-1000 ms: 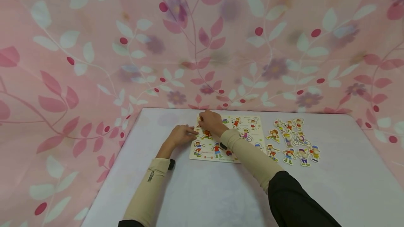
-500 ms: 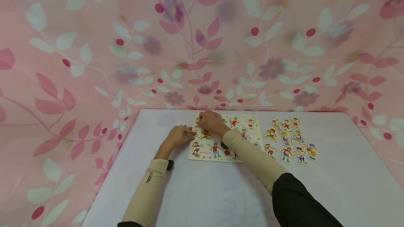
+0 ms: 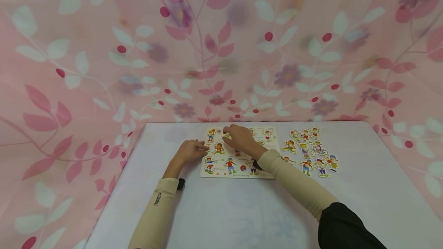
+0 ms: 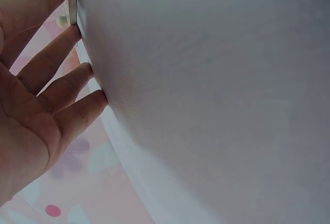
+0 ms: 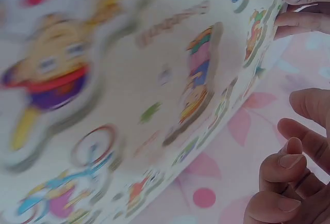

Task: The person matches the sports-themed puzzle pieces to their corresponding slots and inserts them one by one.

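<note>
A white table (image 3: pixel 242 218) fills the near view, with two arms in beige sleeves reaching away across it toward a puzzle board (image 3: pixel 238 153) that lies flat near the table's far edge. The left hand (image 3: pixel 188 152) rests at the board's left edge, fingers straight and fairly relaxed, their tips touching that edge (image 4: pixel 77 30), it seems to brace the board so it does not slide. The right hand (image 3: pixel 242 139) hovers over the far middle of the board, palm down, fingers loosely curled; the wrist view shows the fingertips (image 5: pixel 289 157) bent in with nothing plainly between them, so it appears to hold nothing, though a small piece hidden under the hand cannot be ruled out. The board shows cartoon children in cut-out recesses, several already filled along its left and near sides. Just right of the board, apart from it, a cluster of loose pieces (image 3: pixel 311 151) lies spread flat and face up, likely so each can be seen and picked. Behind the board, beyond the table edge, hangs a pink curtain (image 3: pixel 221 49) printed with leaves and flowers
</note>
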Available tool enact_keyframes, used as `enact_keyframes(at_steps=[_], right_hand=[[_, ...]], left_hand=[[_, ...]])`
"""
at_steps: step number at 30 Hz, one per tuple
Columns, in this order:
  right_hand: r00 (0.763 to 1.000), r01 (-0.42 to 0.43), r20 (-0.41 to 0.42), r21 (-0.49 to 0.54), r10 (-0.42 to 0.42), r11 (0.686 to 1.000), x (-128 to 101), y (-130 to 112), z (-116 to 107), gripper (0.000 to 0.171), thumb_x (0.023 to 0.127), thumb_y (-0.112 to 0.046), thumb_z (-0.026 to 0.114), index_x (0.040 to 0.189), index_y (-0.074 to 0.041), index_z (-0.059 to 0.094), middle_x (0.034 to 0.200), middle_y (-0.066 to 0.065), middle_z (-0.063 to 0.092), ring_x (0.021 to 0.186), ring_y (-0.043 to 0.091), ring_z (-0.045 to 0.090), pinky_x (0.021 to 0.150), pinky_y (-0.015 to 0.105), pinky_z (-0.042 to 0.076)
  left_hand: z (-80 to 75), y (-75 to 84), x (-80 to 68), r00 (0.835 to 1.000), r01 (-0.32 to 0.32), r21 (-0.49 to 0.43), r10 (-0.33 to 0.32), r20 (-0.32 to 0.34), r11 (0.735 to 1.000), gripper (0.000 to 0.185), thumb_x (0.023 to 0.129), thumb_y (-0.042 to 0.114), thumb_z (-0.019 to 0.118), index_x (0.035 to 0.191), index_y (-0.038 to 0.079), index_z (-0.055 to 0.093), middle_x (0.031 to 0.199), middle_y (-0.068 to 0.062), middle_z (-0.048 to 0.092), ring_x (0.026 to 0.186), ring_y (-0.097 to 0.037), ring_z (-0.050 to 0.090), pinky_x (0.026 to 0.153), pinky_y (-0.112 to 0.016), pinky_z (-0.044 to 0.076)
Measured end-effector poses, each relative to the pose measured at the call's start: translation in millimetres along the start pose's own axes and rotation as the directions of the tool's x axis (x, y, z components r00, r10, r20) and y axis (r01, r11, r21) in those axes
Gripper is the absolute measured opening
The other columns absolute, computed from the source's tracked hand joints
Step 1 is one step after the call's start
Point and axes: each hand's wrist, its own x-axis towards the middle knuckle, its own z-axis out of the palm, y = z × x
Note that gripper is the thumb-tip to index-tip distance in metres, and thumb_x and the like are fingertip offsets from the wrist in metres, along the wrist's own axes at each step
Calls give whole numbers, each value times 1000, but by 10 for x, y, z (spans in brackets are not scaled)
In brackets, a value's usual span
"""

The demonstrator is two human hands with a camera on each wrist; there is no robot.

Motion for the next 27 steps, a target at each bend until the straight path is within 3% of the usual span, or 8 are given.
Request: enact_keyframes(at_steps=[9,17,27], right_hand=[[999,-42,-14,65,43,997,-268,230,-156,25,95,-32,64,116,-19,71,86,-1,60,63,10,49,45,25,37],[991,-118,-47,81,122,990,-458,507,-304,30,95,-32,66,120,-17,69,89,0,61,68,12,50,51,27,40],[982,-172,-68,86,178,981,-680,885,-395,29,94,-31,68,118,-15,68,78,-2,53,59,14,46,44,28,33]], left_hand=[[-19,-21,-17,1000,-6,16,6,5,1000,23,87,23,76,109,16,78,130,-9,63,134,-38,44,112,-53,31],[-13,-14,-4,1000,-17,-9,17,3,1000,23,86,23,77,108,15,79,129,-10,64,133,-39,45,112,-53,30],[-11,-7,-11,1000,1,-20,-1,1,1000,23,86,23,77,108,15,79,130,-9,63,134,-38,44,112,-52,30]])
